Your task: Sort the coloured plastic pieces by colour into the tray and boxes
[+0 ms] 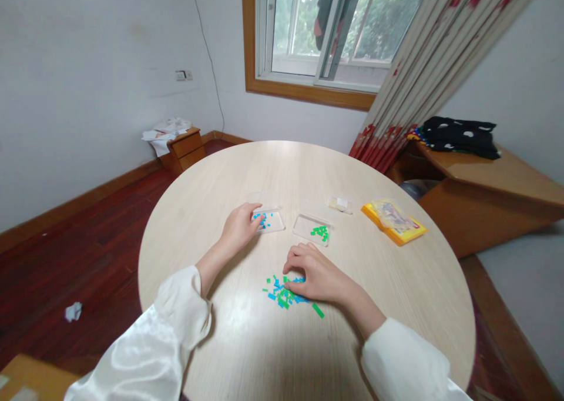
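Around the middle of the tabletop (220, 171), your left clear tray (277, 226) holds blue pieces (264, 217) and your right clear tray (304, 227) holds green pieces (321, 231). Your left hand (240, 224) reaches into the left one with its fingers bunched, any grip hidden. Nearer the near edge, your right hand (315, 274) lies palm down, fingers curled on the mixed pile (284, 295); whether it pinches a piece, I cannot tell.

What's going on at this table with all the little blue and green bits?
A person is at a round table. Their left hand rests at a clear tray holding blue pieces. Their right hand lies on a mixed pile of blue and green pieces nearer the body. A second clear tray holds only green pieces; a yellow packet lies off to the right.
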### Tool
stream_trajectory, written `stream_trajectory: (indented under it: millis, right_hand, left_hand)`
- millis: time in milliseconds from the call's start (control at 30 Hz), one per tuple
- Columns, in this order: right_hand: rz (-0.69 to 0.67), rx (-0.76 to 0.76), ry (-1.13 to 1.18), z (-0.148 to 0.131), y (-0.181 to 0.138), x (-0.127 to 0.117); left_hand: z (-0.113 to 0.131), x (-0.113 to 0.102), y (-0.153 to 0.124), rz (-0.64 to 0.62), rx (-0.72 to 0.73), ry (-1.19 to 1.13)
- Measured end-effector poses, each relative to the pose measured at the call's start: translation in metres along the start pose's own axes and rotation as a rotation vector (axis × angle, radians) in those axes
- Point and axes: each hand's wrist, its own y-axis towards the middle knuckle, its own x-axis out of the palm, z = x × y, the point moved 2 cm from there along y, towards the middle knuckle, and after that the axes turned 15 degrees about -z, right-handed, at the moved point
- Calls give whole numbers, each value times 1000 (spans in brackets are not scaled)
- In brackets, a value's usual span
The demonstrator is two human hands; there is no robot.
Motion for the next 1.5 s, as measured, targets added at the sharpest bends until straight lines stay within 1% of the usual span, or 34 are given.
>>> stream_trajectory:
  millis: [233, 333, 367, 433, 600, 667, 767, 867, 933, 1133, 1233, 1333, 1500]
  right_hand:
    - [24, -10, -6, -2, 2, 2]
    - [86, -23, 10, 0, 1, 0]
    - [132, -16, 15, 2, 0, -2]
    - [268, 17, 13, 9, -4, -8]
    - [643, 176, -74, 37, -18, -26]
    - [748, 245, -93, 49, -23, -31]
    - [832, 323, -95, 63, -26, -32]
    - [846, 370, -107, 70, -26, -29]
    - [834, 377, -117, 70, -24, -28]
    - [830, 337, -122, 67, -23, -28]
    - [816, 335, -131, 65, -23, -28]
    - [807, 336, -128, 64, -23, -28]
    - [808, 322, -114, 62, -23, -28]
  left_hand:
    - [5, -1, -2, -13, -18, -47]
    - [8, -1, -3, -25, 7, -65]
    - [9, -2, -4, -39, 25, -69]
    - [13, -3, -5, -95, 68, -85]
    - [26, -1, -12, -300, 237, -155]
    - [32, 4, -17, -369, 308, -169]
    - [41, 18, -24, -449, 407, -187]
    - [50, 32, -30, -551, 518, -191]
    - [54, 38, -33, -596, 578, -170]
    - [61, 47, -36, -631, 729, 5]
    - [60, 49, -35, -626, 752, 59]
    - [57, 49, -33, -618, 731, 72]
    - [58, 42, -33, -642, 750, -4]
